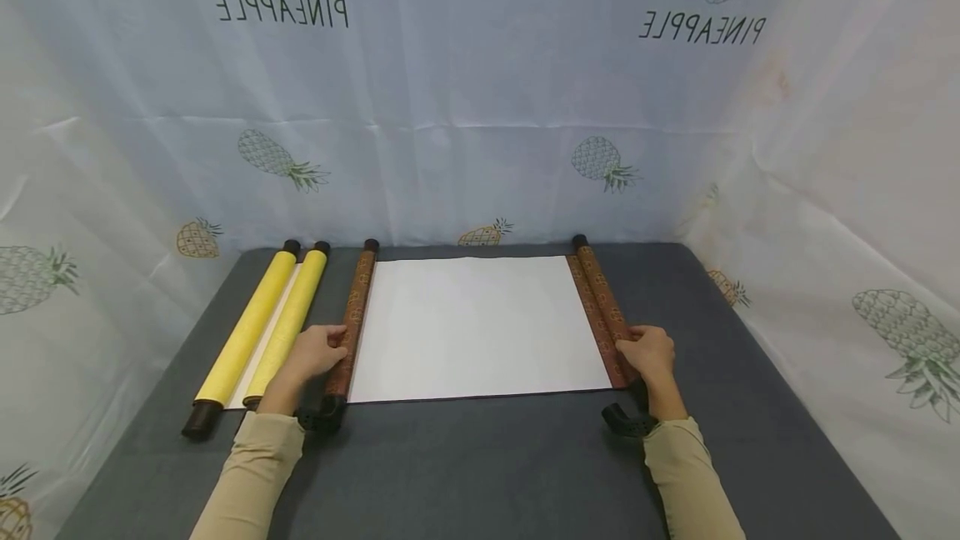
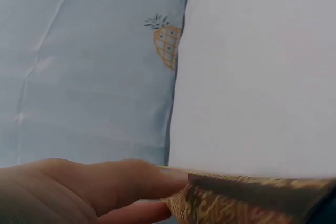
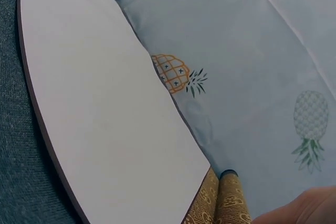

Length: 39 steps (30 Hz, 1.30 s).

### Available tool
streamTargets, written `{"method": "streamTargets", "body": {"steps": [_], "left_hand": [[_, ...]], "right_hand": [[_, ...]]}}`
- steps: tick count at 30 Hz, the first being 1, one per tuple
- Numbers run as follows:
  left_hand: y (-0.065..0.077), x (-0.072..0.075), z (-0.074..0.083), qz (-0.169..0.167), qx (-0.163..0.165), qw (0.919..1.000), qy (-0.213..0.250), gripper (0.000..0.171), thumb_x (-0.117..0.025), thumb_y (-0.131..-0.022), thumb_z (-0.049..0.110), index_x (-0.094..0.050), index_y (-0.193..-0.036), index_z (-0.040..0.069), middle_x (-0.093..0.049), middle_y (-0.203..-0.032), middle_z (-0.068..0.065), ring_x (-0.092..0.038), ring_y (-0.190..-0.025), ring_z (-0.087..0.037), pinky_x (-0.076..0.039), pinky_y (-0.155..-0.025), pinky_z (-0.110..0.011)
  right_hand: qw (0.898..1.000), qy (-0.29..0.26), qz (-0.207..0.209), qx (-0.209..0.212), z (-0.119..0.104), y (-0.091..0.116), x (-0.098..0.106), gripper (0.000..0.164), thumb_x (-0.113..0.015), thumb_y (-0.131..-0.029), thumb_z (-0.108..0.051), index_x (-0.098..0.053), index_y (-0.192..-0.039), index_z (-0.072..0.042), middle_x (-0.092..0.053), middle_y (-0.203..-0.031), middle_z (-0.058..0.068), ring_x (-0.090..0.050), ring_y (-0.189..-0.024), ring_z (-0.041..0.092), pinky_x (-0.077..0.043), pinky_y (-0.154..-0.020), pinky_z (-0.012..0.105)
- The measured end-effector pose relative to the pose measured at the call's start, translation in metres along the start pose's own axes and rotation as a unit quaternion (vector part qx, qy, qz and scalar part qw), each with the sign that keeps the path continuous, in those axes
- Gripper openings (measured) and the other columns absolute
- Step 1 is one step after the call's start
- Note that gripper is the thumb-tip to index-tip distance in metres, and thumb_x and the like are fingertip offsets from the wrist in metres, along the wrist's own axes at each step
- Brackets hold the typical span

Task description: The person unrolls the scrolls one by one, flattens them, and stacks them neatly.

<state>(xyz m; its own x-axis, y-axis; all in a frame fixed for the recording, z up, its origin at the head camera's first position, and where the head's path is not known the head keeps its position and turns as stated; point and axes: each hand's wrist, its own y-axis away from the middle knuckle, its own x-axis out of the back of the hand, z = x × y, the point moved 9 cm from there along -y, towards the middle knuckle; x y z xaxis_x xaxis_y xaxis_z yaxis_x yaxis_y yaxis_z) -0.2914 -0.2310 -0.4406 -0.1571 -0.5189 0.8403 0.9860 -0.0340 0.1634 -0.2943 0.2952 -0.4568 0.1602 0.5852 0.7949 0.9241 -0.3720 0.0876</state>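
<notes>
A brown patterned scroll lies partly unrolled across the table, its white sheet (image 1: 480, 327) spread between two rolled ends. My left hand (image 1: 315, 352) holds the left roll (image 1: 358, 298) near its front half, fingers and thumb at its outer side. In the left wrist view the thumb (image 2: 142, 174) presses on the brocade edge (image 2: 231, 203). On the other side my right hand (image 1: 648, 352) grips the right roll (image 1: 600, 290), beside a flat brown brocade strip (image 1: 596, 323). The right wrist view catches only part of that hand (image 3: 304, 208), next to the roll (image 3: 232, 200).
A yellow scroll (image 1: 300, 307) with two rolls and dark end knobs lies left of the brown one, close by my left forearm. Dark grey cloth covers the table (image 1: 480, 473). A pale curtain (image 1: 480, 65) with pineapple prints hangs behind and at both sides.
</notes>
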Motion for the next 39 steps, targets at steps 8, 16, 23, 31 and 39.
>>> {"method": "streamTargets", "body": {"steps": [8,16,23,31,39], "left_hand": [[0.001,-0.009,-0.002,-0.017,0.005,0.9992,-0.037,0.077,-0.07,-0.086,0.024,-0.035,-0.136,-0.022,-0.041,-0.137,-0.043,-0.04,-0.128,-0.057,-0.042,-0.102,-0.06],[0.001,-0.007,-0.002,-0.01,0.009,0.9999,-0.004,0.069,-0.067,-0.087,0.019,-0.037,-0.137,-0.018,-0.043,-0.136,-0.042,-0.043,-0.127,-0.056,-0.045,-0.099,-0.06],[-0.001,-0.005,-0.003,0.006,0.003,0.9998,0.018,0.062,-0.062,-0.087,0.016,-0.041,-0.134,-0.019,-0.058,-0.12,-0.037,-0.061,-0.104,-0.042,-0.053,-0.085,-0.049],[-0.003,-0.005,0.002,0.019,-0.017,0.999,0.036,0.057,-0.06,-0.086,0.012,-0.045,-0.135,-0.014,-0.062,-0.113,-0.034,-0.062,-0.087,-0.03,-0.051,-0.068,-0.036],[-0.005,-0.01,0.004,0.007,-0.02,0.9989,0.042,0.057,-0.061,-0.085,0.012,-0.047,-0.134,-0.014,-0.063,-0.114,-0.032,-0.059,-0.08,-0.023,-0.045,-0.062,-0.027]], "right_hand": [[1.0,0.002,0.009,-0.009,0.011,-0.003,0.006,0.05,-0.057,-0.083,-0.015,-0.057,-0.126,0.011,-0.058,-0.126,0.034,-0.053,-0.115,0.051,-0.047,-0.094,0.057],[1.0,-0.003,0.019,-0.017,0.019,-0.005,0.014,0.049,-0.057,-0.083,-0.015,-0.057,-0.125,0.012,-0.055,-0.128,0.034,-0.049,-0.119,0.052,-0.043,-0.099,0.059],[0.999,-0.007,0.035,-0.02,0.026,-0.009,0.019,0.048,-0.056,-0.083,-0.014,-0.059,-0.123,0.011,-0.055,-0.128,0.035,-0.048,-0.118,0.053,-0.042,-0.098,0.06],[0.998,-0.01,0.046,-0.033,0.033,-0.008,0.027,0.047,-0.056,-0.083,-0.014,-0.059,-0.122,0.011,-0.056,-0.126,0.035,-0.049,-0.116,0.054,-0.044,-0.095,0.059],[0.997,-0.003,0.053,-0.055,0.046,-0.018,0.03,0.046,-0.06,-0.08,-0.016,-0.062,-0.121,0.006,-0.058,-0.125,0.033,-0.052,-0.112,0.051,-0.049,-0.086,0.054]]}}
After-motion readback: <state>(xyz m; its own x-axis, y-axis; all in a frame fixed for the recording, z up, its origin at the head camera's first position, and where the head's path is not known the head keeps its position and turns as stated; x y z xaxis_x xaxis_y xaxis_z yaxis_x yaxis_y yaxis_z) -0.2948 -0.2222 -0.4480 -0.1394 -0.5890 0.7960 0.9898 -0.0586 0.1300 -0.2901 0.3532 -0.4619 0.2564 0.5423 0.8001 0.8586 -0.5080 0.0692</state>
